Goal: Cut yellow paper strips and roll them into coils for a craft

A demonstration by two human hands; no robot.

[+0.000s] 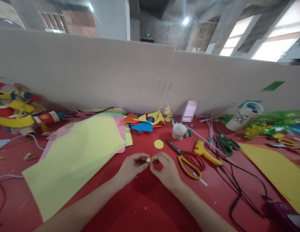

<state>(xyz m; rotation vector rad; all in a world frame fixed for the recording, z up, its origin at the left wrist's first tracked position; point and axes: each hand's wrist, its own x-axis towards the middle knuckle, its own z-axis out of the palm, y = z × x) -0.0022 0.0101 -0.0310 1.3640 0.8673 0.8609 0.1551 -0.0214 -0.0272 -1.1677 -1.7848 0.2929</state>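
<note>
Between the fingertips of my two hands is a small piece of yellow paper (148, 159). My left hand (134, 166) pinches it from one side, and my right hand (165, 169) closes on it from the other. Just beyond them a yellow paper circle (158, 144) lies flat on the red table (145, 193). To the right of my right hand rest scissors (188, 161) with red and yellow handles, their blades pointing away to the left. A yellow glue gun (208, 154) lies past the scissors.
Large pale yellow sheets (79, 154) cover the left side. Paper scraps (145, 124), a small white tub (179, 131) and a phone (190, 111) are at the back. Right of the glue gun are green scissors (225, 145), black cords (239, 190), orange sheets (275, 170) and a white cup (243, 116).
</note>
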